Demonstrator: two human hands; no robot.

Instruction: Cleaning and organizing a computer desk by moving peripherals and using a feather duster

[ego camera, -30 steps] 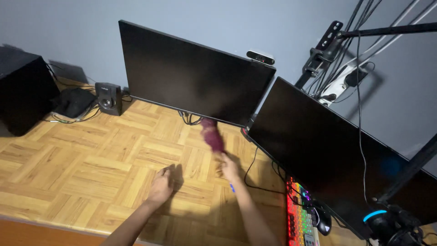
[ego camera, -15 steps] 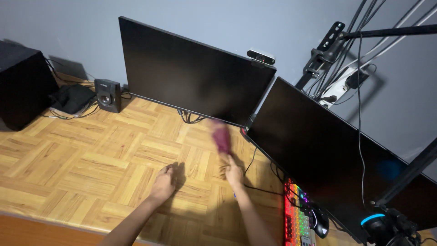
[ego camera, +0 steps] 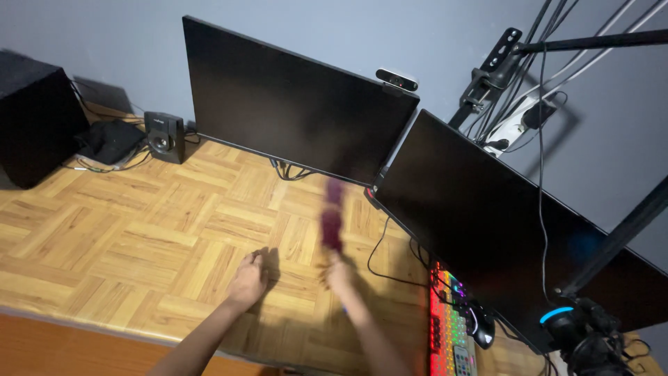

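My right hand [ego camera: 340, 275] grips the handle of a purple duster [ego camera: 332, 216], which is motion-blurred and stands up over the wooden desk [ego camera: 139, 230] just below the gap between two dark monitors. My left hand [ego camera: 248, 277] rests on the desk with fingers curled, a short way left of the right hand, holding nothing. The left monitor [ego camera: 292, 104] and the right monitor [ego camera: 501, 223] are both switched off.
A rainbow-lit keyboard [ego camera: 450, 327] and a dark mouse [ego camera: 478, 326] lie at the lower right. A small black speaker [ego camera: 162, 136] and a large black box [ego camera: 35, 125] stand at the back left. A webcam [ego camera: 397, 79] sits on the left monitor; cables and a metal arm [ego camera: 501, 63] hang at the upper right.
The duster has swung from tilted left to nearly upright and my right hand has shifted slightly left and down. My left hand has stayed put on the desk.
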